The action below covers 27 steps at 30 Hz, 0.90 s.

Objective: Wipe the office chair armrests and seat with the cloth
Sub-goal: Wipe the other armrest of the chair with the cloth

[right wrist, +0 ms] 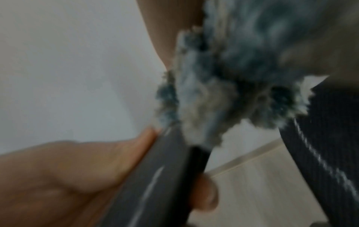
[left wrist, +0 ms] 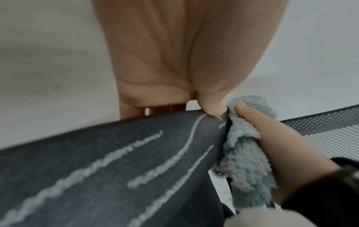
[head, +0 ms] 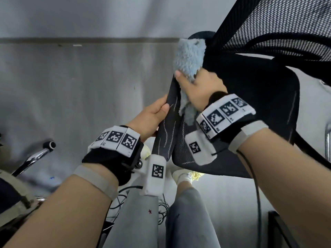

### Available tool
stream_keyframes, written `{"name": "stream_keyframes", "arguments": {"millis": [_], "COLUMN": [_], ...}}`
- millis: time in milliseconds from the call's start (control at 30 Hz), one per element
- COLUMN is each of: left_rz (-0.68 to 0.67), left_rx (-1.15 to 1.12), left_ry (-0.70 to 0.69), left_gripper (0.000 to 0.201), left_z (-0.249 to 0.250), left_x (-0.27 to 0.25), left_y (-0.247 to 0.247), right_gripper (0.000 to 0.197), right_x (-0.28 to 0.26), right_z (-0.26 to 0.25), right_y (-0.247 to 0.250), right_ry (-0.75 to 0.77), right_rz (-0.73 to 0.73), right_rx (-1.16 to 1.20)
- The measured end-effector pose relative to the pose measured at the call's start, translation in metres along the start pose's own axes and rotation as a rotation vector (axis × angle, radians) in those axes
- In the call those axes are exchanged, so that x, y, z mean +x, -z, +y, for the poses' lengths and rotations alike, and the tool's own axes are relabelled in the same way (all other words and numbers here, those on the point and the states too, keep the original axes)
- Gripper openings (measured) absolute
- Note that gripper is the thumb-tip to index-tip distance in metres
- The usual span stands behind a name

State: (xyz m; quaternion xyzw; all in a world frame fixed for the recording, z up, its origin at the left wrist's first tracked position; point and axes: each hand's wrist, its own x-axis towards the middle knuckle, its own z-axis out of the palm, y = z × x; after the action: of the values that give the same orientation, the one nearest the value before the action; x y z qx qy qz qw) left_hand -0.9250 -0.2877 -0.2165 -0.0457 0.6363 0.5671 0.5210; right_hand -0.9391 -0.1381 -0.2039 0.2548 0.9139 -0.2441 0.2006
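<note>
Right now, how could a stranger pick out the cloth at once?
Find the black office chair, then its dark armrest with pale streaks. The cloth lies along it, gripped by the right hand: fluffy, light blue, the only soft thing there.

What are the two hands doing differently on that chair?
The left hand grips the dark armrest bare, thumb on top and fingers curled underneath; the right hand holds a fluffy blue cloth bunched in its grasp. The left hand sits lower on the armrest, nearer the person; the right hand is farther up it, pressing the cloth against the armrest. Both wear wrist bands with black-and-white markers.
</note>
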Motion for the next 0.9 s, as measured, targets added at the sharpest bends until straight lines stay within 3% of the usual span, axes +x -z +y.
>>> {"name": "stream_keyframes", "arguments": {"millis": [100, 167, 300, 367, 433, 500, 567, 700, 800, 900], "left_rz": [0.0, 0.006, -0.007, -0.019, -0.008, -0.01, -0.033, -0.116, -0.079, 0.031], "left_rx": [-0.036, -0.038, -0.03, -0.071, -0.138, -0.162, -0.176, -0.214, -0.248, -0.213], "left_ry": [0.018, 0.026, 0.01, 0.005, 0.016, 0.024, 0.024, 0.022, 0.004, -0.011], "left_gripper": [0.037, 0.038, 0.033, 0.03, 0.024, 0.023, 0.03, 0.043, 0.052, 0.034], "left_z": [-0.003, -0.004, -0.009, -0.011, -0.012, -0.015, -0.022, -0.042, -0.049, -0.05], "left_x": [-0.001, -0.001, -0.001, 0.0, 0.0, 0.0, -0.002, -0.01, -0.012, -0.009], "left_y": [-0.003, -0.002, 0.001, 0.002, 0.003, 0.003, 0.003, 0.006, 0.005, 0.002], "right_gripper": [0.06, 0.059, 0.052, 0.051, 0.052, 0.053, 0.052, 0.07, 0.022, 0.019], "right_x": [0.021, 0.034, 0.02, -0.013, -0.05, -0.061, -0.045, 0.006, -0.012, -0.066], "right_z": [-0.006, -0.013, -0.013, -0.003, 0.009, 0.018, 0.018, 0.008, 0.007, 0.017], "right_y": [0.008, 0.016, 0.006, -0.012, -0.024, -0.029, -0.026, -0.02, -0.024, -0.039], "right_ry": [-0.022, -0.082, -0.112, 0.0, 0.116, 0.144, 0.171, 0.037, 0.014, 0.158], "right_rz": [0.114, 0.151, 0.072, 0.018, -0.13, -0.187, -0.1, 0.04, 0.07, -0.056], "right_rx": [-0.096, -0.012, 0.215, 0.238, 0.226, 0.2, 0.208, 0.405, 0.56, 0.508]}}
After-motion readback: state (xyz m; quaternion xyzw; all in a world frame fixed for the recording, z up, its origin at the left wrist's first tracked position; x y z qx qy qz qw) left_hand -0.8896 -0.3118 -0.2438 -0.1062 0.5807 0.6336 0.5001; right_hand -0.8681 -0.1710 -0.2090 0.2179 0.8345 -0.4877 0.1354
